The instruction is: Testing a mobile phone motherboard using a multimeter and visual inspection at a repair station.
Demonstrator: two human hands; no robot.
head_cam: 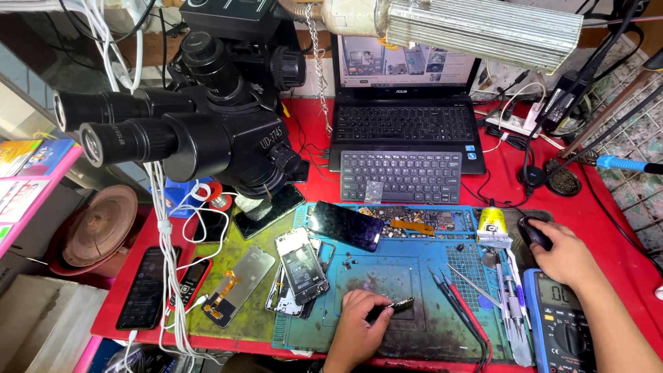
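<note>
Small dark phone part [395, 304] pinched in left hand [359, 319] could slip onto blue mat [414, 276]; right hand [563, 252] cups black mouse [533, 231].

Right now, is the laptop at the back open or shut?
Open: the laptop has its lid raised, its screen lit with pictures and its keyboard exposed.

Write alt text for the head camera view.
A person's left hand pinches a small dark phone part over a blue repair mat, while the right hand rests on a black mouse. A microscope, opened phones and a laptop crowd the red table.
</note>
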